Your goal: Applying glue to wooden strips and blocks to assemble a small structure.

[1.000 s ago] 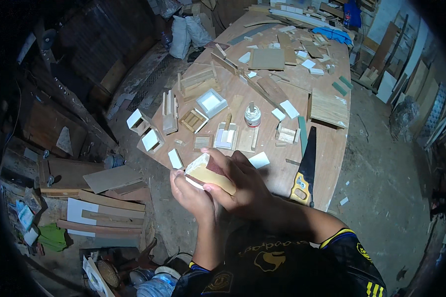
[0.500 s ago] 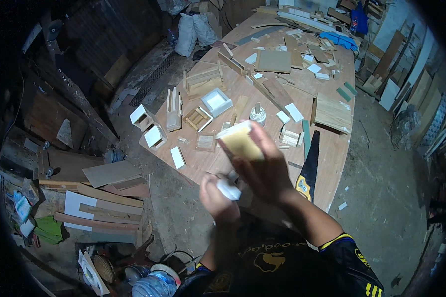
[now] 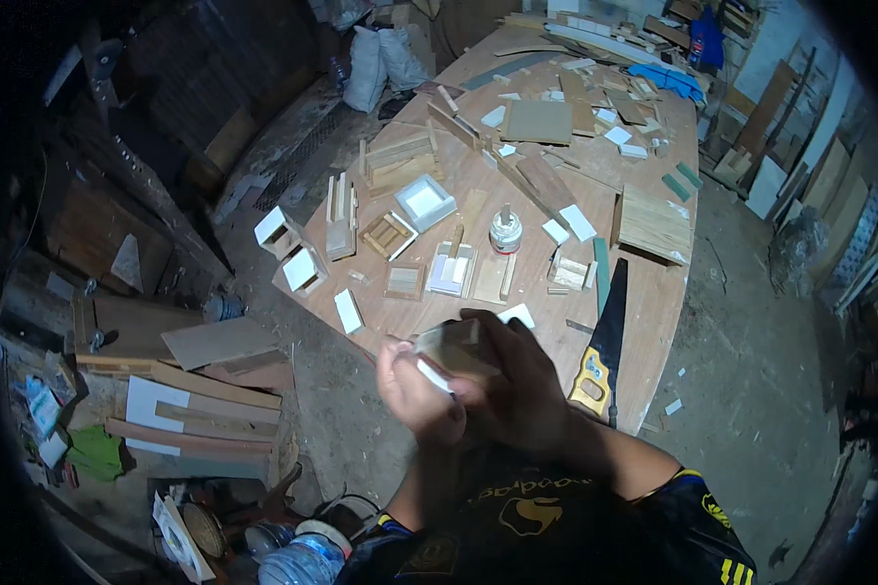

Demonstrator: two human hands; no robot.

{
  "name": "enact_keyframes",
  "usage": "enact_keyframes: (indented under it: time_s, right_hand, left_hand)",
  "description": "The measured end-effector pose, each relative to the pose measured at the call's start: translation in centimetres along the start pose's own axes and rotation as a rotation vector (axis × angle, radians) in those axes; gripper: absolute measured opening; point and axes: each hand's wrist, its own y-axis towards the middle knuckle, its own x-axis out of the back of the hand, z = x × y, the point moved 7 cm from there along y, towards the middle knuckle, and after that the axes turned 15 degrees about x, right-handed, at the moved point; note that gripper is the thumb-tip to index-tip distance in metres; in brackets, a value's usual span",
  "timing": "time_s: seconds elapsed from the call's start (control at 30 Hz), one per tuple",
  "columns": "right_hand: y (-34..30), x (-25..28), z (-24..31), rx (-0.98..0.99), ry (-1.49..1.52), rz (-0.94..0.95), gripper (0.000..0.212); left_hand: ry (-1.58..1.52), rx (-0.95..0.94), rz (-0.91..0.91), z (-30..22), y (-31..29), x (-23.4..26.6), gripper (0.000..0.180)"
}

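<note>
Close in front of my chest, my right hand [image 3: 529,385] is closed around a small wooden block [image 3: 458,343], partly in shadow and hidden by the fingers. My left hand [image 3: 415,395] grips a small white piece [image 3: 434,376] against the block's left side. Both hands are raised at the near edge of the wooden worktable [image 3: 546,341]. Just beyond them on the tabletop are a small white-and-wood box part [image 3: 451,271] and a white tile-like piece [image 3: 517,315]. A white glue jar [image 3: 505,232] with a stick standing in it is behind these.
A handsaw [image 3: 600,351] with a yellow handle lies right of my hands. Small wooden boxes [image 3: 307,271] stand at the table's left edge, and a larger wooden box [image 3: 654,224] at its right. Offcuts cover the far end. Stacked boards [image 3: 215,405] lie on the floor at left.
My right hand has lowered and turned the wooden block toward my body. My left hand has risen slightly, bringing the white piece against it. Table parts behind the hands are now uncovered.
</note>
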Motion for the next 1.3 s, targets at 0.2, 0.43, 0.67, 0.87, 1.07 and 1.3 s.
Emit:
enact_keyframes:
  time_s: [0.2,0.43,0.67,0.87,1.07,1.3]
  right_hand:
    - [0.5,0.9,-0.3,-0.052,-0.019,-0.075,0.057]
    - [1.7,1.0,-0.4,0.045,-0.108,-0.032,0.062]
    - [1.2,0.3,-1.2,0.173,-0.158,-0.04,0.058]
    - [0.2,0.5,-1.6,0.11,-0.085,-0.087,0.056]
    - [4.9,5.1,-4.7,0.083,0.029,-0.318,0.061]
    - [0.9,3.0,-1.5,0.079,0.11,-0.064,0.067]
  left_hand:
    - [-0.277,0.315,0.085,1.4,0.1,-0.6,0.02]
    - [-0.135,0.205,0.135,1.2,0.2,-1.5,0.016]
    - [-0.187,0.124,0.359,1.9,-0.2,-1.5,0.028]
    - [0.107,-0.171,0.206,1.9,0.1,-1.1,0.023]
    - [-0.663,0.786,0.202,6.3,-0.7,-1.1,0.023]
    - [-0.865,0.986,0.527,4.2,0.1,-1.5,0.028]
